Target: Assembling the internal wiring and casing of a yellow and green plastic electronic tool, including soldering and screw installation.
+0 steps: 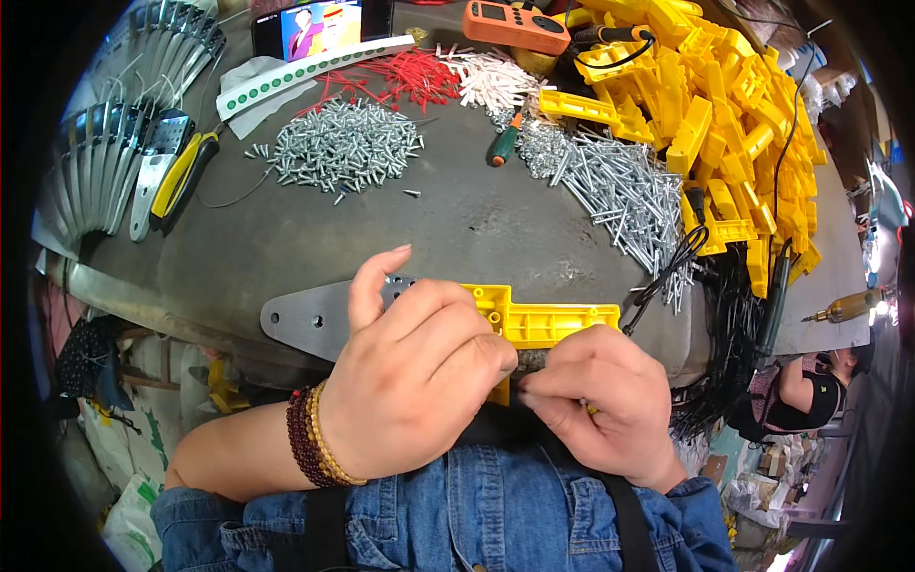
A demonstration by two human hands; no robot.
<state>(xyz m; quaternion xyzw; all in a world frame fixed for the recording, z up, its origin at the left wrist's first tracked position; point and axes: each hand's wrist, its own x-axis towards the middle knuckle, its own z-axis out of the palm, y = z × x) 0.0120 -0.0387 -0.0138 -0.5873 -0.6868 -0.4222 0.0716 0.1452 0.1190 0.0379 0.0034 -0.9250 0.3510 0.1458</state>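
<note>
Near the bench's front edge, my left hand point(419, 372) is closed around a yellow plastic handle shell point(558, 324). A grey metal plate point(295, 316), rounded at its tip and pierced with holes, sticks out to the left behind that hand. The left index finger is raised over the plate. My right hand point(605, 405) is pinched just below the shell's right half. Something small and dark shows at its fingertips, but I cannot make out what it is. My fingers hide the middle of the shell and where it meets the plate.
Beyond my hands lie short screws point(343, 145), long screws point(624, 195), red wire pieces point(415, 76) and white pieces point(491, 78). Yellow shells point(724, 114) heap at right, near black cords point(729, 334). Pliers point(181, 181), a screwdriver point(507, 141) and an orange meter point(515, 26) rest on the bench.
</note>
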